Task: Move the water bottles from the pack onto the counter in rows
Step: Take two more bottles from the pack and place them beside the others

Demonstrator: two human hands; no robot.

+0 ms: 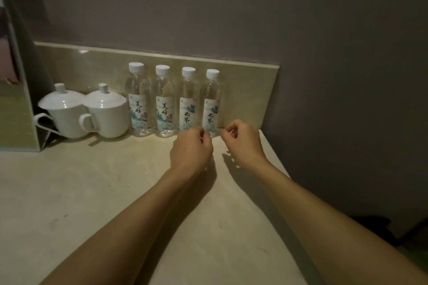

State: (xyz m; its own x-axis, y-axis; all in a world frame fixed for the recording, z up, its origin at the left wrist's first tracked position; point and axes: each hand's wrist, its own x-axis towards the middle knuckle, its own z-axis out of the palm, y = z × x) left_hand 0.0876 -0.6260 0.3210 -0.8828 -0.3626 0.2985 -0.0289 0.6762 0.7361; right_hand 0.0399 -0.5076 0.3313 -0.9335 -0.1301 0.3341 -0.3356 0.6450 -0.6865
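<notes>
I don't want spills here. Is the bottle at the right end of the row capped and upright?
Yes. The right-end bottle stands upright on the counter, and its white cap is on.

Water bottles (162, 102): clear glossy plastic, paper labels. Lidded cups (85, 111): glossy white ceramic. Counter (92, 192): smooth polished stone.
</notes>
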